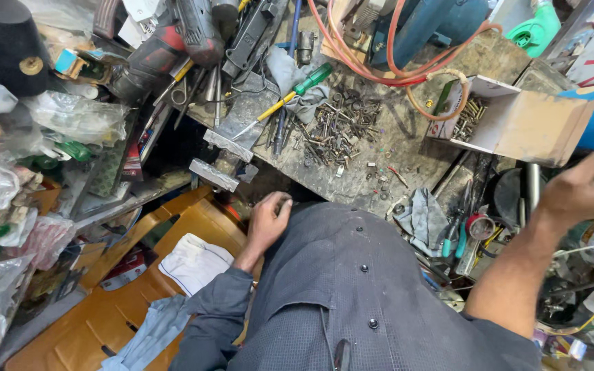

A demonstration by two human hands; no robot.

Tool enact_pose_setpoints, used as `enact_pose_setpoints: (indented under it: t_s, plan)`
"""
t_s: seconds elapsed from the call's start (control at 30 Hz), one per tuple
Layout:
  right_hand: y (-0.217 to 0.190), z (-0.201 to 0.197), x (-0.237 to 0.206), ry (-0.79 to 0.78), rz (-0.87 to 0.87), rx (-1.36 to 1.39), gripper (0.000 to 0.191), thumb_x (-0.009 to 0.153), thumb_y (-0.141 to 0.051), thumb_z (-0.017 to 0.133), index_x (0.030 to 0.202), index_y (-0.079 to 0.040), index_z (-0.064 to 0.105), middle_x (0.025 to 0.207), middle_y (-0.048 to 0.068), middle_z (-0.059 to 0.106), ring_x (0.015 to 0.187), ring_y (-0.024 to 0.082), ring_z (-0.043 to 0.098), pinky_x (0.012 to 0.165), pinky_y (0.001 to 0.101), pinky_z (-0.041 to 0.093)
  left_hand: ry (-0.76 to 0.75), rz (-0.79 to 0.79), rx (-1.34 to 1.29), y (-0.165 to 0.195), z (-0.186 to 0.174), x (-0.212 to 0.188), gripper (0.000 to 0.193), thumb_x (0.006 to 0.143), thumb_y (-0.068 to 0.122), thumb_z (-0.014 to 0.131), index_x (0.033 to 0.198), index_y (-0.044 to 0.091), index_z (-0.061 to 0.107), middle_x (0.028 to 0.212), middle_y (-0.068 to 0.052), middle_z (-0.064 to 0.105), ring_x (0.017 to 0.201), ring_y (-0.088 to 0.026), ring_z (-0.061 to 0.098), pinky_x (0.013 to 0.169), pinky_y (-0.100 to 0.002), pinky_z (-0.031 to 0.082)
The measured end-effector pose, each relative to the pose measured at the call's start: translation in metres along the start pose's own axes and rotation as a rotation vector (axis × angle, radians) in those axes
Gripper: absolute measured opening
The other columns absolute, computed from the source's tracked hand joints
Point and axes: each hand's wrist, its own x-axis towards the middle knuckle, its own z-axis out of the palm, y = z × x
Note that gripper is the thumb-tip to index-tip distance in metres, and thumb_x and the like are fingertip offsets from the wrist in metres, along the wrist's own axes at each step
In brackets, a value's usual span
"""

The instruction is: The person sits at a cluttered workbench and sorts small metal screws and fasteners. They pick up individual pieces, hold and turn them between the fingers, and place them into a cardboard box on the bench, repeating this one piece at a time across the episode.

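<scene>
My left hand (268,221) hangs below the front edge of a cluttered grey workbench (407,137), fingers curled loosely against my dark shirt, holding nothing I can see. My right hand (582,189) is stretched out to the right with fingers spread, near a green object at the frame's edge and just below an open cardboard box (517,122) with brass screws inside. A heap of rusty bolts and nuts (342,127) lies on the bench between the hands. A green-handled screwdriver (290,96) rests behind it.
A bench vise (225,154) juts from the bench edge. An orange hose (407,69) loops at the back. A power drill (173,41) and tools lie at the upper left. Plastic bags fill shelves on the left. An orange plastic chair (125,302) with a white cloth stands below.
</scene>
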Motion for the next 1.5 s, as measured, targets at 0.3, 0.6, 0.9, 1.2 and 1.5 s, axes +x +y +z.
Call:
enact_pose_setpoints:
  t_s: [0.3,0.6,0.9,1.2,1.5]
  plan:
    - [-0.147,0.057,-0.078,-0.759,-0.037,0.499,0.018,0.096,-0.005,0.073,0.114,-0.005,0.069,0.111,0.013,0.068,0.092,0.023,0.068,0.079,0.0338,0.056,0.075,0.655,0.509,0.053,0.023,0.069,0.042,0.086,0.0,0.066,0.127,0.001,0.063,0.134,-0.015,0.061,0.107,-0.033,0.063,0.09,-0.042,0.053]
    - [-0.168,0.081,-0.107,-1.029,-0.298,0.275,0.026,0.087,-0.021,0.077,0.109,-0.009,0.072,0.105,0.013,0.064,0.098,0.037,0.064,0.082,0.0481,0.052,0.048,0.691,0.612,0.042,0.035,0.086,0.045,0.08,-0.002,0.065,0.124,-0.003,0.06,0.128,-0.016,0.059,0.106,-0.031,0.059,0.093,-0.04,0.051]
    - [-0.142,0.073,-0.112,-1.008,-0.09,0.252,0.022,0.091,-0.02,0.077,0.107,-0.007,0.071,0.106,0.012,0.065,0.097,0.035,0.065,0.081,0.0444,0.054,0.122,0.622,0.464,0.044,0.009,0.066,0.033,0.086,0.004,0.068,0.118,-0.002,0.064,0.115,-0.017,0.062,0.104,-0.034,0.059,0.093,-0.043,0.049]
    - [-0.147,0.058,-0.107,-1.068,-0.267,0.204,0.025,0.088,-0.021,0.077,0.11,-0.011,0.075,0.102,0.013,0.064,0.095,0.036,0.063,0.077,0.0473,0.05,0.195,0.589,0.477,0.043,0.02,0.062,0.031,0.086,0.004,0.068,0.117,-0.001,0.065,0.118,-0.017,0.063,0.098,-0.033,0.062,0.086,-0.043,0.05]
    - [-0.135,0.058,-0.129,-1.026,0.579,0.547,0.013,0.095,-0.01,0.074,0.104,-0.003,0.068,0.095,0.007,0.067,0.085,0.017,0.064,0.074,0.0319,0.054,0.034,0.637,0.282,0.061,0.054,0.057,0.022,0.089,0.005,0.068,0.111,0.003,0.067,0.1,-0.012,0.061,0.093,-0.031,0.062,0.081,-0.042,0.049]
